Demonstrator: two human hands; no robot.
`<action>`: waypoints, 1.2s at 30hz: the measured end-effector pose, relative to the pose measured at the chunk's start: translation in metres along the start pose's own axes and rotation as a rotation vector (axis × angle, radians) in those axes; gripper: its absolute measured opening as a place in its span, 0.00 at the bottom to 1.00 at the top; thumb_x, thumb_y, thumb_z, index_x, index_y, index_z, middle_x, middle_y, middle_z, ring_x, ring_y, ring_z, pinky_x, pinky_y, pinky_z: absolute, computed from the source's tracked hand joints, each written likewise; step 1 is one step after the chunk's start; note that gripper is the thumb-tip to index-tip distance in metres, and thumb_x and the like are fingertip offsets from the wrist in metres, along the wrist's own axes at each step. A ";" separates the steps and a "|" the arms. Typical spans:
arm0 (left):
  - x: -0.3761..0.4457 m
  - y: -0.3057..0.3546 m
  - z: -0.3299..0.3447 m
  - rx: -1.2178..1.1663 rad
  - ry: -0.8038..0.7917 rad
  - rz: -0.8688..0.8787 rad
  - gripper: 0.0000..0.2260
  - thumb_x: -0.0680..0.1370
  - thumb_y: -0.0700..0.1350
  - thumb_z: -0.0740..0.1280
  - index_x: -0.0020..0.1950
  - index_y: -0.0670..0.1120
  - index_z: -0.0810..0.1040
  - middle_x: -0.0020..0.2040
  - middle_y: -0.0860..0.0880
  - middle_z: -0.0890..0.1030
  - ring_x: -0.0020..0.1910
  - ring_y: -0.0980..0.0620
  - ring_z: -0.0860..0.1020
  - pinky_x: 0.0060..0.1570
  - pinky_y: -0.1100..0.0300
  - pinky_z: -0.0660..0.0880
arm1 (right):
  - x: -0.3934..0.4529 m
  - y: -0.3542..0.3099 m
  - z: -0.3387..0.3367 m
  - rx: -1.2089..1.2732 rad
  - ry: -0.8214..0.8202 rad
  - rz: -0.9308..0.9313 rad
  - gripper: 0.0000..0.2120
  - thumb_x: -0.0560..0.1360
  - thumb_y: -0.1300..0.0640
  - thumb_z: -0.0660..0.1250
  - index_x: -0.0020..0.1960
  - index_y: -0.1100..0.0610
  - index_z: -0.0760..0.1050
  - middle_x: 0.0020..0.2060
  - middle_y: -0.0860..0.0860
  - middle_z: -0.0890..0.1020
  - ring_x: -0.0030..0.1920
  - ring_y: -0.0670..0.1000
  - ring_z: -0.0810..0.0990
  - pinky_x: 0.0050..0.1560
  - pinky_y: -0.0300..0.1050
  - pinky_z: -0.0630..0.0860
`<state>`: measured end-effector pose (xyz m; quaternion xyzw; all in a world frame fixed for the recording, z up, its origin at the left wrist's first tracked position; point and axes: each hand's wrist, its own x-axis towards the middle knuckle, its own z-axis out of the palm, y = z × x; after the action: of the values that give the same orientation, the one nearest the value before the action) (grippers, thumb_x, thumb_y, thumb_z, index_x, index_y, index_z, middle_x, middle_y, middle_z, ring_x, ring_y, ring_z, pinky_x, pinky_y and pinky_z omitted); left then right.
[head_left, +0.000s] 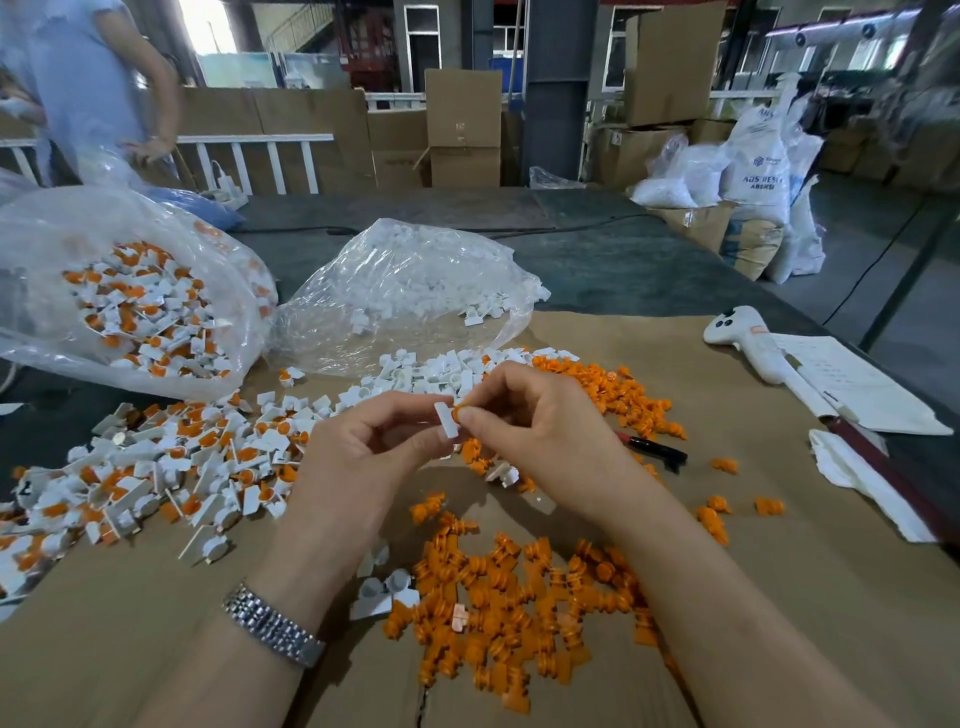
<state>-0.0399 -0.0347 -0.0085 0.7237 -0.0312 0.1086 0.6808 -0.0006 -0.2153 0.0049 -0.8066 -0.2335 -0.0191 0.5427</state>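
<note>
Hundreds done (finished pile (156, 467) sits left), plenty of loose plugs (519, 613) remain; left fingers (405, 409) grip white cap (447, 420), right fingers (480, 417) pinch orange plug (459, 412).

Mostly buried under fingertips of right hand (540, 431): orange plug (458, 414), shape unreadable. Lower end of white piece (447, 421) lost among fingers of left hand (363, 457). One end of marker (657, 451) behind the right wrist. Assembled pile (130, 483) and clear bag (130, 291) cut by left edge. Writing on paper sheet (852, 384) too small to read. Standing person (88, 78) blurred, cropped at top.
</note>
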 end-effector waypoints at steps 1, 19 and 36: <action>0.001 0.001 0.000 -0.078 -0.020 -0.030 0.11 0.70 0.43 0.76 0.51 0.51 0.88 0.49 0.47 0.88 0.49 0.49 0.87 0.47 0.65 0.81 | 0.000 -0.001 -0.002 0.030 -0.029 -0.003 0.04 0.78 0.56 0.71 0.53 0.52 0.79 0.42 0.49 0.84 0.42 0.48 0.83 0.46 0.46 0.83; 0.003 0.001 -0.006 -0.082 -0.069 -0.044 0.12 0.66 0.49 0.76 0.49 0.55 0.89 0.48 0.50 0.88 0.40 0.56 0.84 0.40 0.67 0.79 | -0.003 0.000 -0.004 0.025 -0.048 -0.094 0.12 0.72 0.57 0.77 0.54 0.52 0.82 0.40 0.48 0.85 0.33 0.51 0.85 0.39 0.49 0.85; 0.005 0.002 -0.004 -0.387 -0.107 -0.189 0.12 0.69 0.41 0.76 0.51 0.44 0.89 0.48 0.40 0.88 0.51 0.46 0.87 0.48 0.64 0.81 | -0.002 0.004 -0.001 -0.178 0.068 -0.225 0.10 0.74 0.57 0.76 0.55 0.54 0.82 0.39 0.45 0.84 0.35 0.44 0.84 0.38 0.41 0.82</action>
<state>-0.0359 -0.0304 -0.0053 0.5841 -0.0196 -0.0021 0.8115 -0.0001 -0.2177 0.0009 -0.8191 -0.3013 -0.1276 0.4712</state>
